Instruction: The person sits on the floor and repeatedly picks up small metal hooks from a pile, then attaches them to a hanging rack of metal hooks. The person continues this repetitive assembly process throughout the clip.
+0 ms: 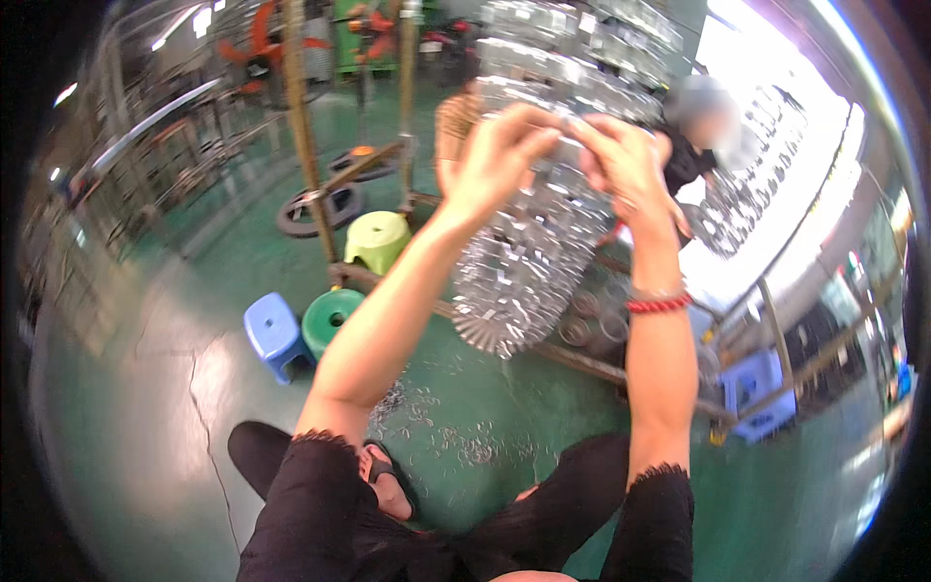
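silvery hanging rack (529, 262), green floor (175, 388) beneath

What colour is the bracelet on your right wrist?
Red: a beaded bracelet just below the right hand, seen best in the head view.

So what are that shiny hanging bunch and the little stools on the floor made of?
The hanging cluster looks like small bright metal pieces: silvery, mirror-like glints. Both hands, left hand and right hand, touch its upper part. The blue stool and yellow-green stool look like moulded plastic: flat, even colour, soft sheen.
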Demonstrator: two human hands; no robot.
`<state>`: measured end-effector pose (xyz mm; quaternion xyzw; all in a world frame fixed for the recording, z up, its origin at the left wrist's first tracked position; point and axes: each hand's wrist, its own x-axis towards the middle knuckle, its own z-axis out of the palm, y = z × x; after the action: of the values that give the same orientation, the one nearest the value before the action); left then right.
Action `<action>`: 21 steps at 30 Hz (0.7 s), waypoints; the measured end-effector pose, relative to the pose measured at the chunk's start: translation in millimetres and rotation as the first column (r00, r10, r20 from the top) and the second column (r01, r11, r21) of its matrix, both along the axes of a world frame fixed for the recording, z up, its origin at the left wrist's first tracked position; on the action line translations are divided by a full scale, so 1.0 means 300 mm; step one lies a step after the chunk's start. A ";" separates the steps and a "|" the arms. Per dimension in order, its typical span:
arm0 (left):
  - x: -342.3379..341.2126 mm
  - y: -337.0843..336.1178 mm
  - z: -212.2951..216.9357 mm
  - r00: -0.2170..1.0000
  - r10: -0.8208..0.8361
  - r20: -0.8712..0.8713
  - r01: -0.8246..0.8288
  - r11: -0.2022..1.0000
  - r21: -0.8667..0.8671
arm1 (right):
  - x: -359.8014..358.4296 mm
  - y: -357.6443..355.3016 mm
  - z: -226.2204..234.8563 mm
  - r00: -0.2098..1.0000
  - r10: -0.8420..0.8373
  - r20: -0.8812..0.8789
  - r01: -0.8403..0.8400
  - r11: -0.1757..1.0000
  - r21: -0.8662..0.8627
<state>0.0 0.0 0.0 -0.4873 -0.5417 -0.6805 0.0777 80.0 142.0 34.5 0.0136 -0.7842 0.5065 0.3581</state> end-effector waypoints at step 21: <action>0.013 0.022 -0.078 0.949 0.289 -0.129 -0.297 0.954 -0.041 | 0.025 -0.004 0.017 0.995 0.068 0.079 -0.075 0.993 0.092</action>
<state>3.8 6.5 -23.3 -0.4439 -0.6225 -0.6140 0.1960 87.5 140.9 39.8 0.0392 -0.8194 0.4815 0.3086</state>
